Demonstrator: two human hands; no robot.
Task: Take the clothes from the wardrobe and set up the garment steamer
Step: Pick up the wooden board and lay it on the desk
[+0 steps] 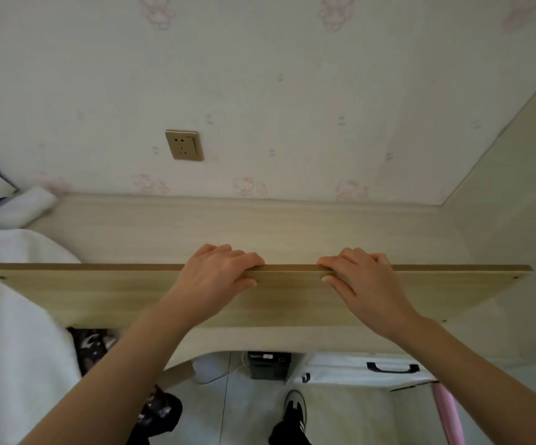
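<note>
A long light-wood board [116, 293] lies across the view in front of me, its far edge raised. My left hand [218, 274] grips that far edge near the middle, fingers curled over it and thumb on the near face. My right hand [363, 277] grips the same edge just to the right, in the same way. A white garment [13, 332] hangs or lies at the left, partly under the board's left end. No garment steamer is in view.
A gold wall socket [184, 145] sits on the patterned wall above a wood ledge [260, 232]. Below stand a dark box [268, 364], a white bag with a black handle [391, 367], dark patterned cloth [90, 348] and my shoe [294, 412] on the tiled floor.
</note>
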